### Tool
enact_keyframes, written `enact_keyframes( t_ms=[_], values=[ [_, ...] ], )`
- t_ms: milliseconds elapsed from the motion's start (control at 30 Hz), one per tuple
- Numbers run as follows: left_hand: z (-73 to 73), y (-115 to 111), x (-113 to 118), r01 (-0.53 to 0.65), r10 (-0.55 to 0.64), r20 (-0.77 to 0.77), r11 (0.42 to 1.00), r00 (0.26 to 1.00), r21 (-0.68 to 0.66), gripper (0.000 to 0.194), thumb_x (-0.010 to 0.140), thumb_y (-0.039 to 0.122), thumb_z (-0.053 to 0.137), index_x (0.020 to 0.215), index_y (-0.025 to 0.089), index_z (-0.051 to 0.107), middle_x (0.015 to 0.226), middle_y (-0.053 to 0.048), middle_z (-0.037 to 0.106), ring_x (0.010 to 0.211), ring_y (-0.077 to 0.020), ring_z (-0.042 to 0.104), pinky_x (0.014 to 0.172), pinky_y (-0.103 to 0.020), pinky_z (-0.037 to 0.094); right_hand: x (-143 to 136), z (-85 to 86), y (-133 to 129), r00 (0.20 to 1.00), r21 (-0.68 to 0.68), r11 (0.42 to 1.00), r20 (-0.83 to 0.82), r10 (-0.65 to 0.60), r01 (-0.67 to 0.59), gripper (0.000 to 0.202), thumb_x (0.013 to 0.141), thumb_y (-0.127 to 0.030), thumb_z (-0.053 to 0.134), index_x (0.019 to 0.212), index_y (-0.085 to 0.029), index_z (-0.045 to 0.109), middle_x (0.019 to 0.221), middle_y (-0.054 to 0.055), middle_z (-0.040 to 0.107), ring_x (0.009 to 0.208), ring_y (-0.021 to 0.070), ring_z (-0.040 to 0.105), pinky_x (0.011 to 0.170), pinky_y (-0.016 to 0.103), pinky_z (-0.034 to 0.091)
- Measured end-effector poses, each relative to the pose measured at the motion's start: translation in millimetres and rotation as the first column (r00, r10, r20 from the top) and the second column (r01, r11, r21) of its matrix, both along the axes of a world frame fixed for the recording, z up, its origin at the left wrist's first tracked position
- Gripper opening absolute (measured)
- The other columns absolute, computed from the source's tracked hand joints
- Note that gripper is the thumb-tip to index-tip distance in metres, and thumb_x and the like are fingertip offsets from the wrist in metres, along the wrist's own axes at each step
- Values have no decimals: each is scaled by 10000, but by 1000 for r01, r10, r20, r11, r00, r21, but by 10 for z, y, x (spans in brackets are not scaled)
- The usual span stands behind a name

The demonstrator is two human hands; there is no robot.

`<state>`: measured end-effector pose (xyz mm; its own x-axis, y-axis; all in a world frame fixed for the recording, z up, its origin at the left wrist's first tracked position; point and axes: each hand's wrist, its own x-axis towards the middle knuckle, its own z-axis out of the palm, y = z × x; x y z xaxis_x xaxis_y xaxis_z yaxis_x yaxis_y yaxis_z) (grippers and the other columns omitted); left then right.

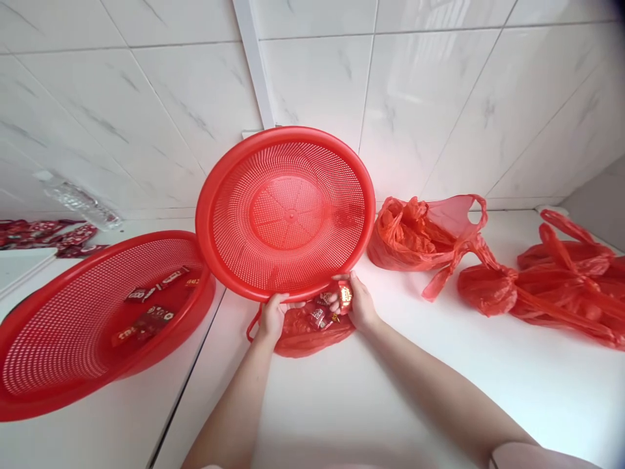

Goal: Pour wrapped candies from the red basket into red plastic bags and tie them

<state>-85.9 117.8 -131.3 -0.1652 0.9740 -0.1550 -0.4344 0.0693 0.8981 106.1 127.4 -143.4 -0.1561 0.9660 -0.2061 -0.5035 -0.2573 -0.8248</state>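
Note:
A round red plastic basket with mesh sides stands tilted up, its inside facing me with no packets in it. My left hand is closed on its lower rim, thumb at the edge and fingers beneath. My right hand is closed around a small red packet with gold lettering, close under the rim. Right below lies an open red plastic bag holding several small wrapped packets; the basket and my hands partly hide it.
At left, a second red basket leans with several packets inside. A clear plastic bottle and dark red packets lie behind it. Red plastic bags and knotted bags sit at right on the white table, before a tiled wall.

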Motion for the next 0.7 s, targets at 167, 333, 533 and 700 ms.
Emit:
enact_keyframes(
  t_ms=[167, 333, 533, 700],
  values=[
    [7, 4, -14, -17, 17, -9, 1000, 1000, -7, 198, 607, 259, 635, 768, 142, 644, 875, -54, 691, 872, -252, 648, 658, -348, 548, 5, -7, -36, 991, 45, 999, 135, 17, -23, 471, 882, -641, 434, 1018, -214, 580, 431, -37, 577, 276, 141, 468, 290, 222, 319],
    [12, 12, -9, -24, 24, 1, 1000, 1000, -7, 193, 613, 260, 634, 769, 146, 630, 881, -48, 681, 885, -253, 648, 671, -347, 549, 10, 18, -46, 948, 133, 990, 318, -8, -36, 485, 886, -631, 421, 1019, -213, 627, 506, -19, 600, 391, 162, 539, 383, 271, 397],
    [11, 24, -42, -20, 19, 30, 999, 999, 32, 212, 639, 235, 627, 836, 156, 628, 923, -45, 667, 927, -250, 643, 696, -364, 566, -48, 21, -139, 819, 331, 942, 556, -142, -61, 376, 833, -534, 596, 1026, -212, 573, 736, 1, 669, 672, 185, 640, 645, 320, 511],
    [78, 19, -40, -62, 60, 56, 997, 997, 42, 235, 627, 216, 625, 856, 163, 615, 908, -35, 663, 931, -254, 642, 692, -390, 585, -46, 43, -206, 567, 583, 796, 715, -409, -162, 238, 902, -384, 546, 1067, -213, 570, 1005, 56, 651, 968, 213, 609, 875, 376, 479]
  ],
)
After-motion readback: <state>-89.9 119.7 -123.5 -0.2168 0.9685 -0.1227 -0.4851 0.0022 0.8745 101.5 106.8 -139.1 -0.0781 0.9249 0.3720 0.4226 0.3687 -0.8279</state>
